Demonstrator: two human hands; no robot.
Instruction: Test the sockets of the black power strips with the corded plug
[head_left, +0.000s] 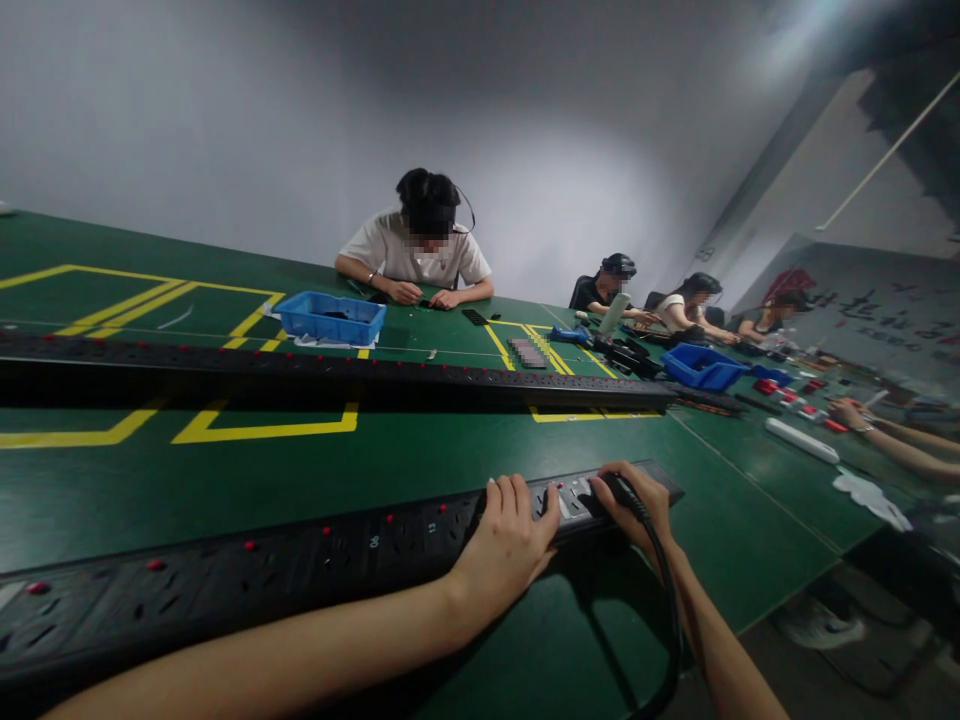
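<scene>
A long black power strip with a row of sockets and small red buttons lies slantwise across the near part of the green table. Toward its right end, my left hand grips the strip, fingers over the top and far edge, thumb near a pale section. My right hand is closed around a black plug at the strip's right end. Whether the plug's pins sit in a socket is hidden. From it a black cord curves down past my right wrist to the bottom of the view.
A second long power strip lies farther back. Beyond it are a blue bin, a phone-like flat object and a seated co-worker. More people sit at the right, near another blue bin and a white tube-shaped object.
</scene>
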